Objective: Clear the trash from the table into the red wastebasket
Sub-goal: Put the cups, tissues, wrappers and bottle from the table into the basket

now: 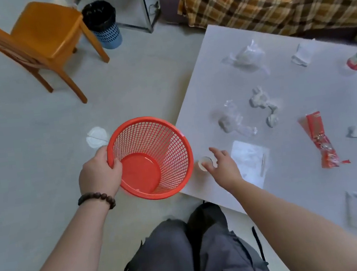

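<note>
So the left hand (100, 175) is gripping the rim of the red wastebasket (151, 157), fingers curled over the edge, and it's holding the basket tilted with the opening facing up toward the camera, right beside the near corner of the white table (293, 107). Only the bare red bottom is showing inside it. The right hand (223, 167) is reaching over that table corner with fingers spread and loosely open, fingertips touching a small round white lid-like thing (205, 163) sitting just at the table edge next to the basket. Can't tell if it's actually pinching it.

Trash is lying all over the table: a flat white packet (251, 160) just beside the right hand, crumpled clear plastic (231, 118), a twisted tissue (262, 103), a red wrapper (322, 140), and a bunched plastic bag (247, 57) farther back. An orange chair (45, 31) and a blue bin (104, 23) are standing on the floor well apart from the table.
</note>
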